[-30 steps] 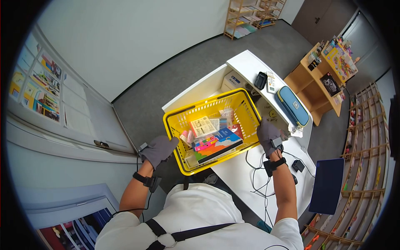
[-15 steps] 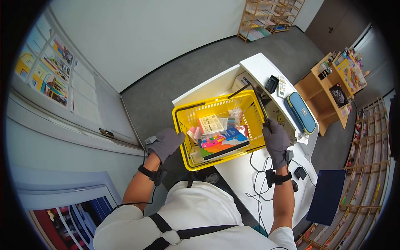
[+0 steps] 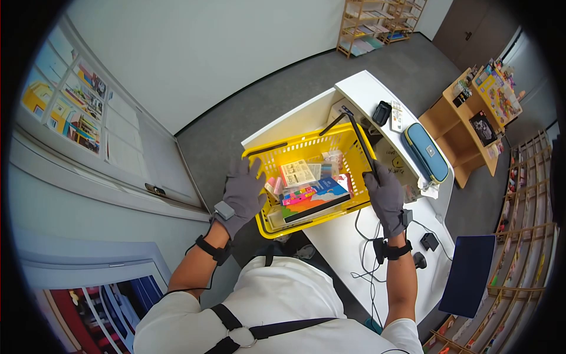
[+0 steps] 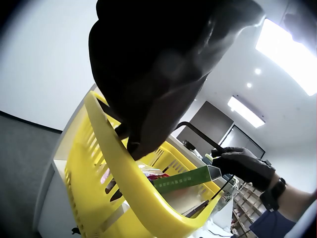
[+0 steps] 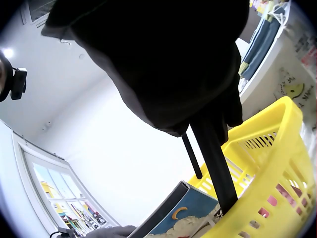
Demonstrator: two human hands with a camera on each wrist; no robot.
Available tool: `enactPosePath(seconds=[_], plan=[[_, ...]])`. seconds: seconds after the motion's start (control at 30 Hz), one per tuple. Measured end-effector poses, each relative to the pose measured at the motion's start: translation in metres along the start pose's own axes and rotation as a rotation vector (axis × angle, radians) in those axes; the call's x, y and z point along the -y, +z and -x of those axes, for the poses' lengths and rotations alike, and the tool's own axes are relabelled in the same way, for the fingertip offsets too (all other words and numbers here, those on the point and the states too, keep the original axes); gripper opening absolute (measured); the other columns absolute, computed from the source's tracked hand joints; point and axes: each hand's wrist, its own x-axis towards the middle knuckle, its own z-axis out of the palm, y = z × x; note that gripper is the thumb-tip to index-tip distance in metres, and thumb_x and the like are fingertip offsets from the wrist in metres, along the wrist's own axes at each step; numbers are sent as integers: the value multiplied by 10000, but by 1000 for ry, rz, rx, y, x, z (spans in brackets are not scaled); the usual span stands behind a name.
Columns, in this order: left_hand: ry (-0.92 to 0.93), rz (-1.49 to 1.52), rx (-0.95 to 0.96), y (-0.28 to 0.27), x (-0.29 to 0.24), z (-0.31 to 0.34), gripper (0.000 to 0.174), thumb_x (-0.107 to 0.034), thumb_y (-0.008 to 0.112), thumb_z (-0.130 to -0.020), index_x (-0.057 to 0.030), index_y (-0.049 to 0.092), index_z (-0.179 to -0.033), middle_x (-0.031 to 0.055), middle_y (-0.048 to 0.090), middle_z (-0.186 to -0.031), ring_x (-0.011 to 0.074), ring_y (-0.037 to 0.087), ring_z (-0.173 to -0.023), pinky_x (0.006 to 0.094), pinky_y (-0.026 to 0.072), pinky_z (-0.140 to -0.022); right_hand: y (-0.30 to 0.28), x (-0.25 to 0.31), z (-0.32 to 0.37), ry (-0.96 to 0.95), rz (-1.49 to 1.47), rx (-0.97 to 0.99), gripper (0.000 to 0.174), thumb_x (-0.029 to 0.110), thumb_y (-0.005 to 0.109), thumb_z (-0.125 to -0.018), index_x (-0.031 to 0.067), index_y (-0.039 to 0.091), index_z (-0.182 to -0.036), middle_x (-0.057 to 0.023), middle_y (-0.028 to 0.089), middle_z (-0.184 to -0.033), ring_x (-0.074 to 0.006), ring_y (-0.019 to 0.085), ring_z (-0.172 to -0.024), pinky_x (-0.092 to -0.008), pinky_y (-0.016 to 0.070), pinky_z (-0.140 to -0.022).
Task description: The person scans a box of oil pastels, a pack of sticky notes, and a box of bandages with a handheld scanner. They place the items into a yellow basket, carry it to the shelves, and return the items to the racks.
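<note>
A yellow shopping basket [image 3: 283, 233] with black handles sits at the end of the white desk. My gloved right hand [image 3: 386, 197] grips one black handle [image 3: 362, 144], which is swung up over the basket's right side. My gloved left hand [image 3: 240, 194] is at the left rim, fingers spread and nothing held; in the left wrist view its fingertips overlap the basket rim [image 4: 131, 183]. Inside lie a flat, colourful box-like item [image 3: 318, 199], a cream printed packet [image 3: 296, 173] and small pink things [image 3: 273, 186]. In the left wrist view a long green box side [image 4: 183, 180] shows.
On the raised counter stand a blue zip case [image 3: 424, 154], a black case [image 3: 382, 112] and a white card-like item [image 3: 397, 117]. Cables [image 3: 370, 259] and a dark monitor [image 3: 467, 276] are at the right desk. A wall with a window [image 3: 88, 106] is at left.
My right hand has raised the black handle up from the basket's right rim. My left hand has moved up along the left rim and its fingers have spread.
</note>
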Motion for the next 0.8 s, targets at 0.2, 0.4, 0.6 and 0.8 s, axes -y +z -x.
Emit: enactPosePath(seconds=[0.2, 0.4, 0.6, 0.8], plan=[[211, 34, 224, 11, 5, 4, 385, -432, 677, -824, -71, 808, -852, 103, 758, -901, 267, 699, -1026, 640, 354, -1147, -2, 4, 0, -4, 2, 14, 431, 186, 687, -987, 2, 669, -1376, -208, 775, -1066, -283, 768, -921, -356, 576, -819], [217, 91, 578, 1, 9, -10, 404, -478, 637, -833, -125, 831, -802, 127, 725, -753, 333, 728, -904, 616, 328, -1226, 1, 4, 4, -45, -53, -33, 437, 234, 669, -984, 54, 680, -1382, -226, 760, -1000, -374, 762, -893, -425, 585, -781], [227, 132, 606, -9, 12, -18, 406, -468, 632, -826, -112, 823, -789, 144, 706, -707, 360, 728, -784, 595, 344, -1232, 3, -7, 5, -57, -55, -50, 443, 225, 671, -980, 61, 677, -1391, -228, 760, -1015, -381, 759, -896, -428, 587, -784], [211, 69, 673, -15, 16, -16, 299, -397, 684, -757, -134, 826, -770, 112, 719, -719, 329, 739, -839, 606, 295, -1270, 20, -30, 7, -36, -73, -72, 445, 153, 661, -1002, -1, 650, -1419, -134, 765, -951, -187, 733, -812, -320, 572, -755]])
